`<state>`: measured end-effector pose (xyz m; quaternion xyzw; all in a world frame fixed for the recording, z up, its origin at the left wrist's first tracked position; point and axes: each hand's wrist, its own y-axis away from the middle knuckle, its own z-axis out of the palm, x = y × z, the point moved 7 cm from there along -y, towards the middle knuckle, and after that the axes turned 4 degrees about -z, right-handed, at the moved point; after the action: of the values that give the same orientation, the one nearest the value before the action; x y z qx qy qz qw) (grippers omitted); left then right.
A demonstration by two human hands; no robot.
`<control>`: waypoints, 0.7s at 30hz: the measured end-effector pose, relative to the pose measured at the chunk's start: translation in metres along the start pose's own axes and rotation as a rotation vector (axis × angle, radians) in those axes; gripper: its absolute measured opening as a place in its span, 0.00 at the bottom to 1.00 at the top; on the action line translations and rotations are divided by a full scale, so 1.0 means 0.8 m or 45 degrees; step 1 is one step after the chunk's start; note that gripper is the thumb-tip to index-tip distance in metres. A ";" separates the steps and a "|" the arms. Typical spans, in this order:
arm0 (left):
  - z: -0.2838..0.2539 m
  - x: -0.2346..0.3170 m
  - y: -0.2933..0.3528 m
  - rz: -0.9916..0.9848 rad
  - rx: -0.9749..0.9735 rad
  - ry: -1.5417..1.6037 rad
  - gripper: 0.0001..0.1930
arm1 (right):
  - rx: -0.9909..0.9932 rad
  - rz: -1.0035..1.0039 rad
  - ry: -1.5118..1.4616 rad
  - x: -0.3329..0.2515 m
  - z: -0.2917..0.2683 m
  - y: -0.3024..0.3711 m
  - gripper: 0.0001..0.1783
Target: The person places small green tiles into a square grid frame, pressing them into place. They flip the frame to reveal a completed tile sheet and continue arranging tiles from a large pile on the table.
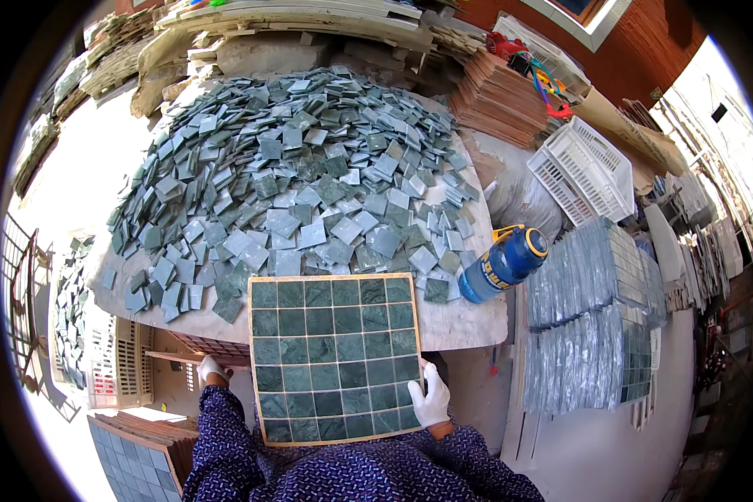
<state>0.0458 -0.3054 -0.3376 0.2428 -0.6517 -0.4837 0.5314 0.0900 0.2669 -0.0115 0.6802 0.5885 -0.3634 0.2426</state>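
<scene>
Square dark green stone tiles fill a shallow wood-edged tray (336,335) in rows, tilted between the table's front edge and my body. My right hand (431,396), in a white glove, grips the tray's right edge near its lower corner. The thumb lies over the outer tiles, and some fingers are hidden. My left hand (214,369), also gloved in white, is closed at the edge of a reddish-brown wooden board (169,358) below the table's front. Its fingertips are hard to make out. A large heap of loose green-grey tiles (309,159) covers the table behind the tray.
A blue bottle (505,263) with a yellow handle stands on the pale table (468,325) at right. Wrapped tile stacks (573,356) and white crates (581,171) are farther right. At left are a tile-filled crate (117,364) and stacked tile trays (138,456). Stone slabs lie behind.
</scene>
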 end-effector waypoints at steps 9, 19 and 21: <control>-0.096 0.158 0.084 0.612 0.070 -0.563 0.18 | 0.152 -0.200 -0.040 0.018 0.001 0.003 0.24; -0.139 0.181 0.630 0.982 -0.551 -0.237 0.28 | 0.506 0.349 -1.125 0.091 -0.030 -0.009 0.16; -0.162 0.149 0.676 0.949 -0.532 -0.145 0.30 | 0.369 0.203 -1.006 0.061 -0.034 -0.012 0.15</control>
<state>0.2348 -0.2285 0.1929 -0.1493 -0.6112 -0.3928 0.6707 0.0885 0.3202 -0.0319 0.5592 0.3388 -0.6551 0.3788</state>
